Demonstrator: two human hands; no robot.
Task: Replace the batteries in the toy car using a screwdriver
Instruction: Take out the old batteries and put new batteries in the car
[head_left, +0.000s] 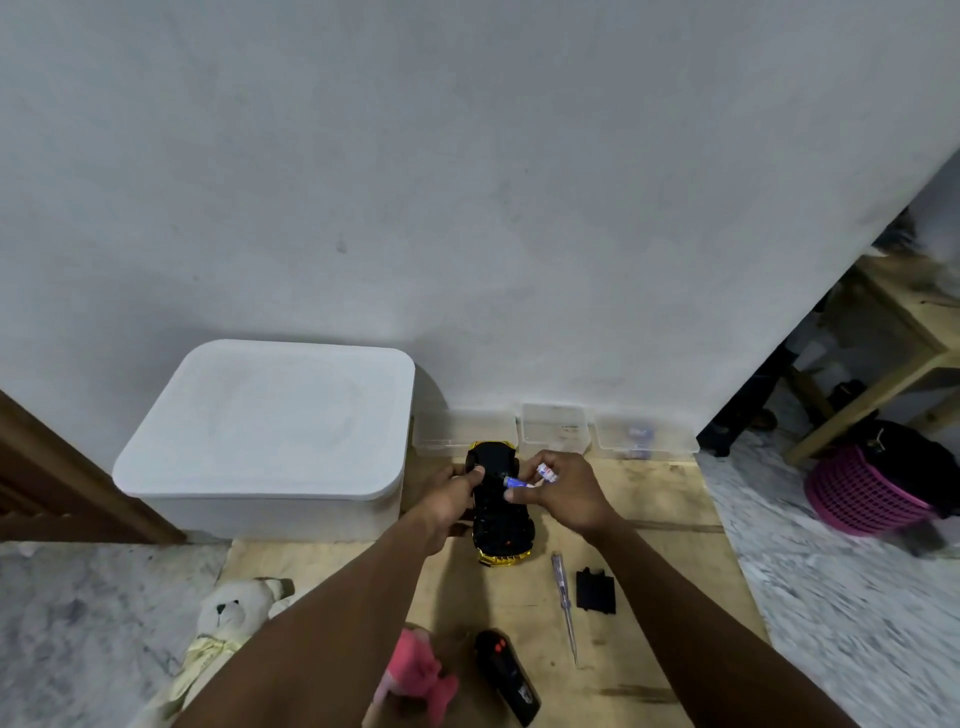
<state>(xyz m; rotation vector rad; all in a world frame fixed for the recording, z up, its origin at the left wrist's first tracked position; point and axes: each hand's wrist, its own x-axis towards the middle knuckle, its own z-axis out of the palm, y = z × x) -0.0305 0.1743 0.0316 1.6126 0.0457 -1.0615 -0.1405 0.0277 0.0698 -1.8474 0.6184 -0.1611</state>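
Scanning from the left edge: a white lidded bin (265, 431) sits at mid-left against the wall. A pale teddy bear (228, 618) and a pink plush (415, 670) lie at lower left.

Left hand (452, 499), just left of centre: its grip is clamped on the flank of the toy car (501, 509), thumb on top. The car lies upside down at centre frame on the wooden board (665, 519), black underside up and yellow shell below.

- Handling (judged): light, hard plastic with a glossy shell that is likely slippery. Best held across the flanks between the wheels, as it is now.

A black remote (506, 675) lies at lower centre.

Right hand (561, 496), right of centre: its grip pinches two batteries. A blue-tipped battery (517, 483) points at the underside. A white-and-red battery (546, 473) sticks up between the fingers.

- Handling (judged): small, smooth, dense cylinders that roll if dropped. Pinch mid-barrel, one at a time.

The screwdriver (565, 603), with a clear handle, lies free on the board at lower right of the car. The black battery cover (596, 591) is just beside it, off the car. Clear containers (555, 428) line the wall above, and a pink basket (857, 493) stands at far right.

Writing: the battery labels are too small to read, and nothing else is legible.
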